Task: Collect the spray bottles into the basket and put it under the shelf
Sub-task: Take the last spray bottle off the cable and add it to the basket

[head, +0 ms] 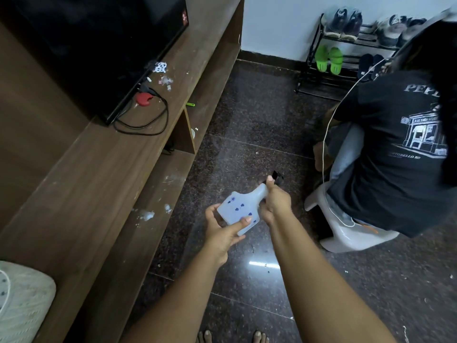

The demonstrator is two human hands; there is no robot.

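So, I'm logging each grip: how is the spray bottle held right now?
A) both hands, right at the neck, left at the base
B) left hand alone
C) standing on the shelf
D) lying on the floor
A: the right hand wraps the neck of the spray bottle while the left hand grips its base, above the floor.
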